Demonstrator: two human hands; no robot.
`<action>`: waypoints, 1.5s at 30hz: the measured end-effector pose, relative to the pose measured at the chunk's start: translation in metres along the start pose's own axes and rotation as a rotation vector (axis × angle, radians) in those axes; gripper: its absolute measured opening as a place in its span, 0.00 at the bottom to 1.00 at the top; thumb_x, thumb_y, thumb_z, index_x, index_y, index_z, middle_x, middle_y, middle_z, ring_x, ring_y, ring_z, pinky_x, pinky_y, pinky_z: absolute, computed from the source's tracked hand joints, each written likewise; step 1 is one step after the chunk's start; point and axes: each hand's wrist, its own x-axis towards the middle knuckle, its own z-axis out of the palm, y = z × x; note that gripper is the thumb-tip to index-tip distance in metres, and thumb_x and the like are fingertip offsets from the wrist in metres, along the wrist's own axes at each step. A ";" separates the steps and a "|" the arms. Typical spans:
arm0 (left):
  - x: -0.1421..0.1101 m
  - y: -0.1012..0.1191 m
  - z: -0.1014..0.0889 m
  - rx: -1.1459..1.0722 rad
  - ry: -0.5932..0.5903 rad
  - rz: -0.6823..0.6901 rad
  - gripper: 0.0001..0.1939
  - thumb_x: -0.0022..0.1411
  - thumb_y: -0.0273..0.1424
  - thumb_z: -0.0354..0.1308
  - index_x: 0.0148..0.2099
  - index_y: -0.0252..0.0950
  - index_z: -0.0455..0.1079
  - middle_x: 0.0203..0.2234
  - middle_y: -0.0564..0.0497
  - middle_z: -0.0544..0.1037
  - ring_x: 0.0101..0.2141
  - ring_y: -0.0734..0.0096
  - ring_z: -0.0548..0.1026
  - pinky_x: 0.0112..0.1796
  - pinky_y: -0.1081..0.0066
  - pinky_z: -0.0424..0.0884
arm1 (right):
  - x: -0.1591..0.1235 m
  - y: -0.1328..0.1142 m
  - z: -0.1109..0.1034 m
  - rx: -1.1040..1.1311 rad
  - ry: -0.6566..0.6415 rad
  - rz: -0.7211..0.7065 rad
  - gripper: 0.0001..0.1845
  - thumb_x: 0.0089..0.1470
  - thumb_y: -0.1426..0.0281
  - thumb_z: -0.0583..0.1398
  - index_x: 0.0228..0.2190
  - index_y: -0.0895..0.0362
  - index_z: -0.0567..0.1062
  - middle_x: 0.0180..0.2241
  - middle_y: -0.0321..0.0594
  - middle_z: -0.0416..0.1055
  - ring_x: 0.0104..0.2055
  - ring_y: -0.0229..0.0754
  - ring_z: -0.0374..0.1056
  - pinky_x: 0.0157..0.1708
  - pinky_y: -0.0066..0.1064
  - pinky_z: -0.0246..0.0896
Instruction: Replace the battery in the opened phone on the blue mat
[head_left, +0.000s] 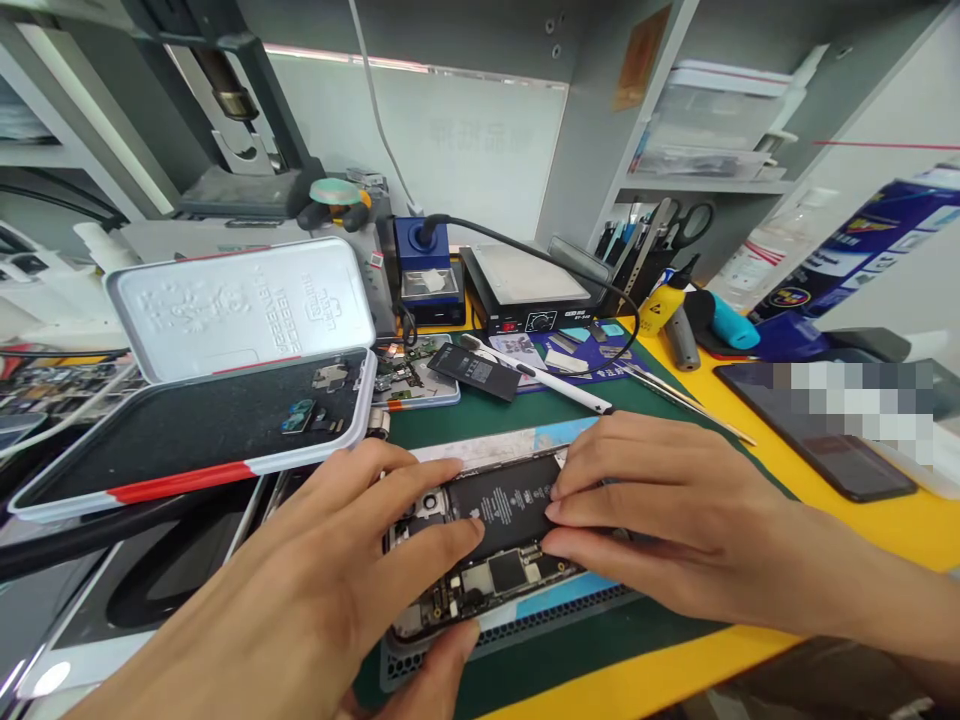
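Observation:
An opened smartphone point(480, 580) lies in front of me, its circuit board and camera exposed. A black phone battery point(506, 505) sits inside its frame. My left hand point(322, 560) grips the phone's left end, a finger resting on the battery and the thumb at the near edge. The bunched fingertips of my right hand point(675, 510) are on the battery's right end; what lies under them is hidden. Beyond the phone is a second, loose black battery point(476, 372), with a white brush point(551, 385) beside it.
At left, an open tin case point(187, 490) holds small parts. A heating plate point(532, 290) and a blue soldering stand point(421, 265) stand behind. Tweezers point(690, 400) and a dark phone point(817, 430) lie right on the yellow tabletop. A black cable point(555, 265) arches over the plate.

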 end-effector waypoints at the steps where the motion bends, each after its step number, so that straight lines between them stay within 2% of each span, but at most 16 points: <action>1: 0.000 0.000 0.000 0.003 0.010 0.000 0.14 0.66 0.31 0.53 0.52 0.49 0.70 0.54 0.55 0.77 0.56 0.56 0.70 0.55 0.56 0.72 | -0.001 -0.001 0.000 -0.011 0.001 -0.007 0.01 0.62 0.73 0.66 0.37 0.59 0.78 0.35 0.40 0.80 0.37 0.43 0.72 0.42 0.39 0.69; 3: 0.000 -0.002 -0.001 0.022 0.021 0.018 0.13 0.66 0.33 0.53 0.52 0.48 0.70 0.53 0.53 0.76 0.56 0.56 0.69 0.54 0.57 0.73 | -0.002 -0.001 0.000 -0.027 0.003 -0.015 0.02 0.62 0.73 0.66 0.38 0.59 0.78 0.35 0.41 0.80 0.38 0.43 0.72 0.42 0.39 0.69; 8: 0.002 -0.011 -0.003 0.054 -0.036 0.136 0.17 0.64 0.34 0.59 0.55 0.50 0.68 0.53 0.55 0.77 0.54 0.59 0.71 0.52 0.62 0.76 | -0.002 -0.001 -0.001 -0.040 -0.005 -0.016 0.02 0.62 0.74 0.65 0.38 0.59 0.78 0.35 0.40 0.80 0.38 0.43 0.73 0.42 0.38 0.70; 15: 0.001 -0.012 -0.006 0.094 -0.046 0.129 0.17 0.64 0.34 0.58 0.55 0.51 0.69 0.55 0.56 0.76 0.56 0.57 0.71 0.54 0.58 0.75 | -0.005 -0.004 0.001 -0.146 -0.033 -0.057 0.02 0.63 0.74 0.64 0.40 0.58 0.77 0.37 0.39 0.81 0.41 0.44 0.75 0.45 0.39 0.70; 22: 0.002 -0.013 -0.007 0.042 -0.089 0.145 0.16 0.64 0.32 0.58 0.52 0.55 0.73 0.54 0.57 0.76 0.53 0.57 0.72 0.43 0.62 0.78 | -0.009 -0.002 0.003 -0.269 -0.089 -0.125 0.04 0.64 0.72 0.63 0.41 0.57 0.77 0.37 0.38 0.81 0.40 0.46 0.76 0.38 0.40 0.69; 30: 0.002 -0.015 -0.006 0.004 -0.077 0.163 0.14 0.64 0.31 0.59 0.51 0.52 0.75 0.54 0.53 0.75 0.53 0.57 0.71 0.49 0.59 0.76 | 0.001 -0.010 -0.007 -0.274 -0.132 -0.168 0.15 0.70 0.74 0.54 0.38 0.61 0.81 0.35 0.43 0.82 0.36 0.48 0.77 0.37 0.43 0.70; 34: 0.001 -0.018 -0.004 0.001 -0.081 0.164 0.14 0.64 0.32 0.59 0.51 0.52 0.76 0.53 0.53 0.76 0.53 0.56 0.70 0.53 0.55 0.72 | -0.004 -0.007 -0.003 -0.258 -0.114 -0.161 0.14 0.69 0.73 0.54 0.41 0.59 0.80 0.36 0.44 0.82 0.38 0.49 0.77 0.38 0.42 0.69; 37: 0.000 -0.017 -0.002 0.001 -0.072 0.174 0.13 0.65 0.33 0.59 0.50 0.51 0.76 0.52 0.52 0.76 0.52 0.56 0.71 0.51 0.56 0.70 | -0.010 -0.005 0.000 -0.237 -0.085 -0.134 0.13 0.69 0.71 0.54 0.45 0.56 0.79 0.36 0.43 0.82 0.39 0.48 0.76 0.40 0.41 0.69; 45: 0.001 -0.003 0.000 -0.015 -0.021 0.057 0.12 0.68 0.30 0.54 0.47 0.50 0.76 0.49 0.50 0.77 0.50 0.55 0.71 0.51 0.54 0.67 | -0.014 -0.004 0.002 -0.134 -0.047 -0.104 0.14 0.67 0.69 0.55 0.48 0.51 0.79 0.35 0.41 0.81 0.37 0.46 0.76 0.44 0.39 0.72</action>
